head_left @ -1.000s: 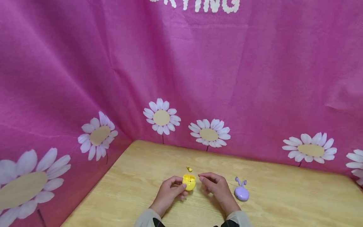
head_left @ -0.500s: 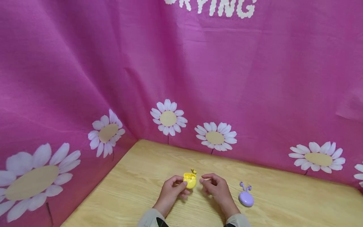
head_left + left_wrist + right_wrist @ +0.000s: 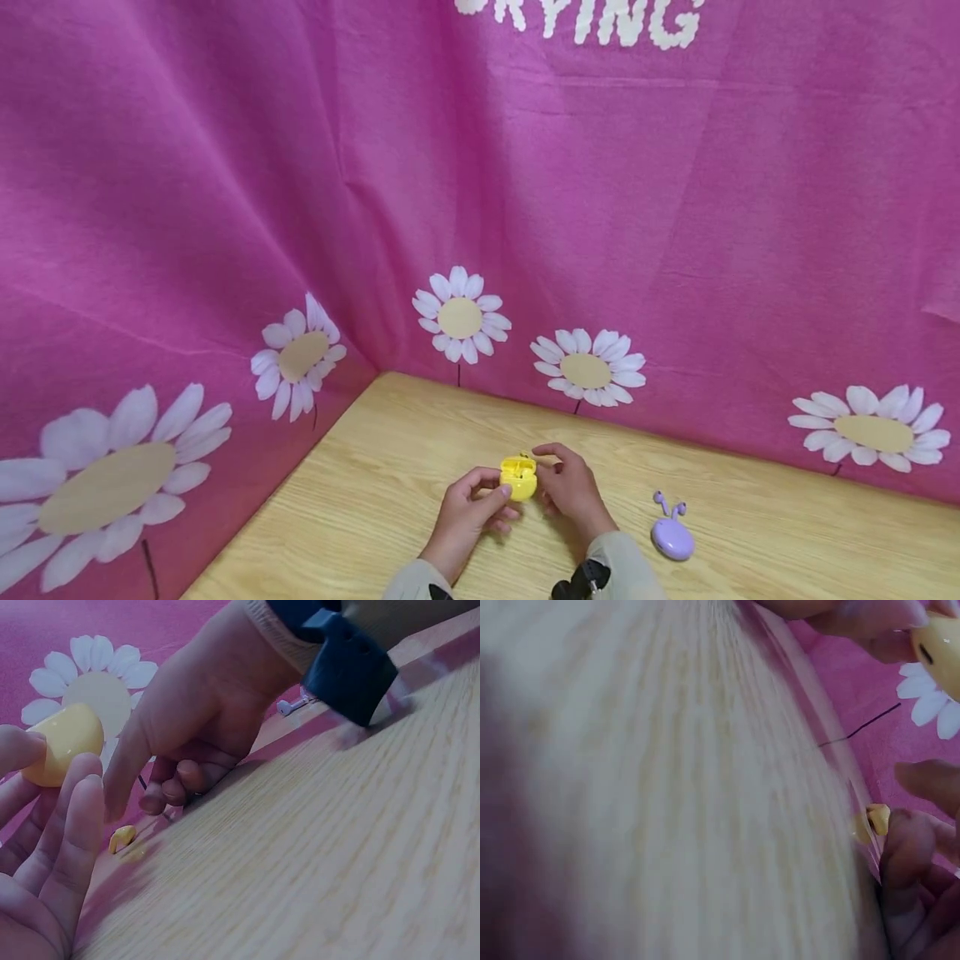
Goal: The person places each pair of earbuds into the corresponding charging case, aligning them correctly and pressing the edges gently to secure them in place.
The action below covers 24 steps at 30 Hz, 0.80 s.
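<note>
In the head view my left hand (image 3: 468,512) holds a small yellow earbud case (image 3: 519,487) with its lid up, thumb on the front and fingers behind. My right hand (image 3: 573,487) is just right of the case, index finger stretched past it, other fingers loosely bent. A loose yellow earbud (image 3: 122,838) lies on the table; in the left wrist view it sits just below the right hand's fingertips. From the head, the case and right hand mostly hide it. Nothing shows between the right hand's fingers in the wrist views.
Right of the right hand lie a round purple case (image 3: 672,539) and two purple earbuds (image 3: 678,510) on the wooden table (image 3: 420,433). A magenta cloth (image 3: 600,183) with daisies hangs behind the table and along its left side.
My right hand has moved forward and closer to the case, its index finger reaching farther out. The left hand still holds the case. The head view has shifted, sliding everything rightward.
</note>
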{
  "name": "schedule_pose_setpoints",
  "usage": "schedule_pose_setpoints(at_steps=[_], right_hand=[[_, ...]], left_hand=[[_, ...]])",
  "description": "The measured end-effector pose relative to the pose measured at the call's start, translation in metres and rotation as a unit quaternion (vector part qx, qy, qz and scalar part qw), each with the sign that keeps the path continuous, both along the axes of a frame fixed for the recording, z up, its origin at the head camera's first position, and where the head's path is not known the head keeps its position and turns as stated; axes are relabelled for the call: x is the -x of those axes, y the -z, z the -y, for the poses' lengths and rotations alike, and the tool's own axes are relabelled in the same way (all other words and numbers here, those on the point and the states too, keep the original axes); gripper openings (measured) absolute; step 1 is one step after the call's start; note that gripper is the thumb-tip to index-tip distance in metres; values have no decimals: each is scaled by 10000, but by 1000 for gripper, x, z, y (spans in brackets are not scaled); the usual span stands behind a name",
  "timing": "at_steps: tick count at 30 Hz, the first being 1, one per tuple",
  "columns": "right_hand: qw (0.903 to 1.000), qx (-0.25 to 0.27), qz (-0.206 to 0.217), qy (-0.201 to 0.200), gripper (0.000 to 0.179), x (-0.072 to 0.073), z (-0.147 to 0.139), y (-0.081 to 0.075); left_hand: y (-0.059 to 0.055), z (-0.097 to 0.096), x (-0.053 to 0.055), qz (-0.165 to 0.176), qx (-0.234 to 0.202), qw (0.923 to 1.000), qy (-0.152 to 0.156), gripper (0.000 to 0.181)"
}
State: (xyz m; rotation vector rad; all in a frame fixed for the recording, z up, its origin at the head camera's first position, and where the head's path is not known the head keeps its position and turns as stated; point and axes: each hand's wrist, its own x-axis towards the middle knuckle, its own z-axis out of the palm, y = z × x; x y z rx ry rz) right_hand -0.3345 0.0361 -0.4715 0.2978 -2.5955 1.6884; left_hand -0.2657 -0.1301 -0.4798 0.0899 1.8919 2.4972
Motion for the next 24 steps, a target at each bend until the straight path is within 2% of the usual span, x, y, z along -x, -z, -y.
schedule_pose_setpoints(at_steps=[6, 12, 16, 18, 21, 24], right_hand=[[9941, -992, -425, 135, 24, 6, 2, 2], [9905, -1295, -421, 196, 21, 6, 4, 1], [9894, -1355, -460, 230, 15, 3, 3, -1], [9912, -1262, -328, 207, 11, 0, 1, -2], [9948, -990, -143, 213, 8, -6, -2, -6], [9985, -446, 90, 288, 7, -13, -5, -9]], left_hand=[[1, -2, -1, -37, -5, 10000, 34, 36], [4, -1, 1, -89, 8, 9999, 115, 37], [2, -2, 0, -89, 22, 9999, 139, 37], [1, -3, 0, -86, 57, 9999, 138, 37], [0, -3, -1, -76, 132, 9998, 116, 37], [1, -2, -1, -56, 215, 9997, 119, 37]])
